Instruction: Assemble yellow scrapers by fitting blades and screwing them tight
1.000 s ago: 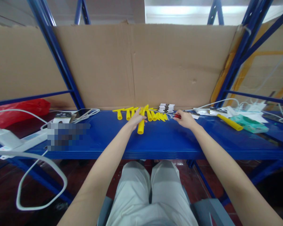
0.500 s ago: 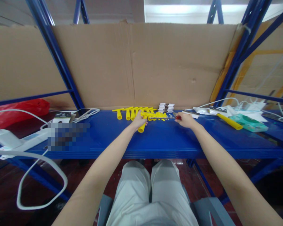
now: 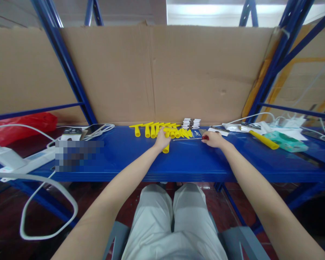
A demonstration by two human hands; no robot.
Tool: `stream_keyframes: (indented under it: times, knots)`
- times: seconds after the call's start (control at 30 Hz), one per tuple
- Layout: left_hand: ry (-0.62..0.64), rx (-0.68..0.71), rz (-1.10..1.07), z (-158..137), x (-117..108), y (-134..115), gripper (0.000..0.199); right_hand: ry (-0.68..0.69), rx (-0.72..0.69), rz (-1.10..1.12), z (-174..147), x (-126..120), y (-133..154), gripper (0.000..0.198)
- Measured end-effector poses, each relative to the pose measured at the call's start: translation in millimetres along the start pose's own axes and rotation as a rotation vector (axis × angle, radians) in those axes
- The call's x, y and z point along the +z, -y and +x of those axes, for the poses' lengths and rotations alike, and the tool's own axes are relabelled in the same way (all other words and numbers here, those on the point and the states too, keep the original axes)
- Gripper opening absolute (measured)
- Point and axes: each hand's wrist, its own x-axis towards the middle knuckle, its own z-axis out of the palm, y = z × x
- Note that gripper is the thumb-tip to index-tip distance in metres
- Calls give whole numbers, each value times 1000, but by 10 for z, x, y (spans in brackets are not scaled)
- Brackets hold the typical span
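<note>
My left hand [image 3: 160,141] is closed around a yellow T-shaped tool [image 3: 166,148], whose hollow round handle points toward me. My right hand [image 3: 212,139] grips the red handle of a screwdriver [image 3: 188,139]; its long thin shaft points left toward the yellow tool. Whether the tip touches the tool I cannot tell. Behind my left hand, a row of similar yellow T-shaped tools [image 3: 147,131] lies on the blue table [image 3: 124,155]. More yellow pieces [image 3: 185,133] lie between my hands, beside a blue printed card [image 3: 196,134].
Small white-and-black packs [image 3: 191,123] are stacked at the back. To the right lie a yellow tube [image 3: 264,140], a green packet [image 3: 287,141] and white cables. A power strip [image 3: 29,160] and a red bag [image 3: 24,122] are at the left. Cardboard [image 3: 178,72] closes off the back.
The screwdriver's shaft has dropped slightly nearer to me and tilted. My left hand and its yellow tool have shifted a little to the right. The right hand has barely moved.
</note>
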Motion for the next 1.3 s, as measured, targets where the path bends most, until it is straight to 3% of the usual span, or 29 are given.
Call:
stream_keyframes:
  times: [0.33,0.5,0.6,0.77,0.9,1.03,1.13,1.3]
  knots:
    - [-5,-4,44,-5,19,-5,69,70,26,7,-11,-23,26,15]
    - [-40,34,167,38,-11,-6,61,101,40,-10,-13,-21,40,15]
    - [-102,116,269,57,-47,-19,55,108,42,-16,-13,-23,37,16]
    - [-202,382,362,71,-133,-50,37,116,40,33,-11,-28,13,20]
    - [-143,504,380,53,-201,-94,23,16,15,100,1,-14,-7,20]
    - [-31,505,379,22,-221,-111,26,-105,5,159,31,5,-36,20]
    - [11,480,382,10,-218,-101,28,-207,81,177,41,-10,-85,21]
    - [-8,487,387,13,-229,-92,28,-280,398,175,5,-68,-273,28]
